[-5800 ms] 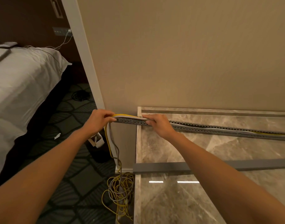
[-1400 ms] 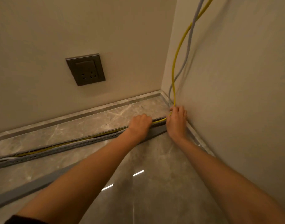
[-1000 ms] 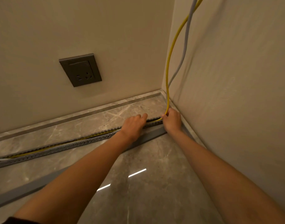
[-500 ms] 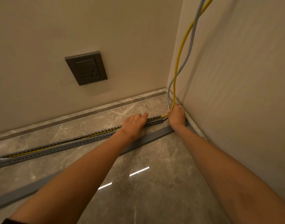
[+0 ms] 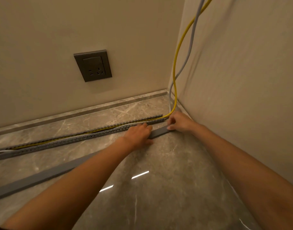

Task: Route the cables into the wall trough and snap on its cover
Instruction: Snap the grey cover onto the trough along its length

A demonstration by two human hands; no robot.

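Observation:
A grey slotted trough [image 5: 86, 137] lies along the marble surface, running from the left edge to the wall corner. A yellow cable [image 5: 177, 63] and a grey cable [image 5: 191, 37] come down the corner and lie inside the trough. The flat grey cover strip [image 5: 43, 175] lies in front of the trough, parallel to it. My left hand [image 5: 139, 132] rests on the cover near its right end, fingers touching the trough's front wall. My right hand [image 5: 179, 122] pinches the cover's right end with its fingertips.
A dark wall socket [image 5: 93, 65] sits on the back wall above the trough. The right wall [image 5: 242, 80] meets the back wall just beyond the trough's end. The polished marble surface [image 5: 159, 188] extends toward me.
My right hand has let go of the cables at the corner and come down onto the cover's end. My left hand has slid off the trough onto the cover.

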